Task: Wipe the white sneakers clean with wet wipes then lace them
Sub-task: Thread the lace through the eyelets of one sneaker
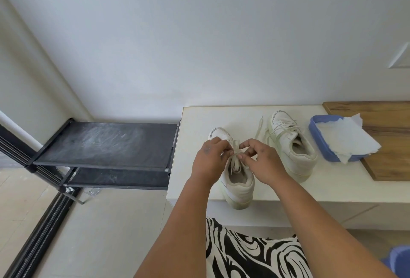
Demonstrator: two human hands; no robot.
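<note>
White laces (235, 155) are being tied on the near sneaker (238, 180), so this looks like the lacing step. The left hand (209, 160) and right hand (263, 162) are each pinching a lace end, with the knot sitting between the fingertips. Next they probably need to pull tight. The other sneaker (292, 144) is waiting just past the right fingers.

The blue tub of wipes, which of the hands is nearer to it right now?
Right. The right hand pinches the lace over the near sneaker, with the other sneaker between it and the blue tub. The left hand is farther, on the sneaker's far side.
</note>
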